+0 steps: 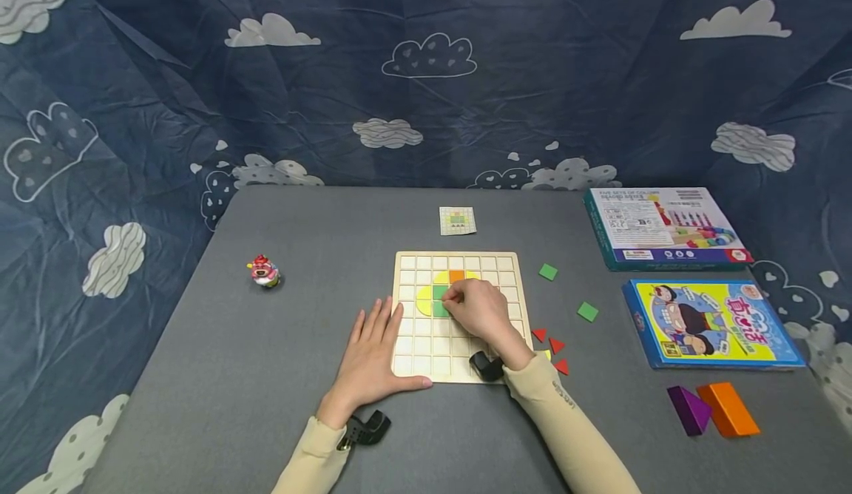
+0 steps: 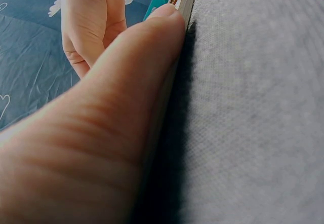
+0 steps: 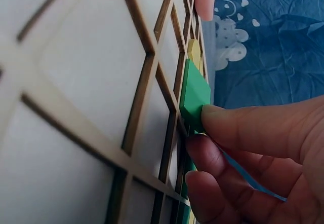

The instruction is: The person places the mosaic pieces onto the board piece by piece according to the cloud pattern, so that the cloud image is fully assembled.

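A pale wooden grid board (image 1: 422, 346) lies in the middle of the grey table. My right hand (image 1: 481, 309) is over its upper half. In the right wrist view, thumb and fingertips pinch a green square tile (image 3: 195, 95) close over the grid. By those fingertips in the head view, green squares (image 1: 439, 292), an orange square (image 1: 456, 276) and a curved yellow piece (image 1: 424, 302) sit in the cells. My left hand (image 1: 373, 357) lies with straight fingers along the board's left edge, thumb (image 2: 147, 46) against its front edge.
Right of the board lie two green tiles (image 1: 548, 271) and several red triangles (image 1: 556, 345). A pattern card (image 1: 457, 220) lies behind it. Two boxes (image 1: 715, 324) and purple and orange blocks (image 1: 728, 410) are at far right; a small figurine (image 1: 264, 271) stands left.
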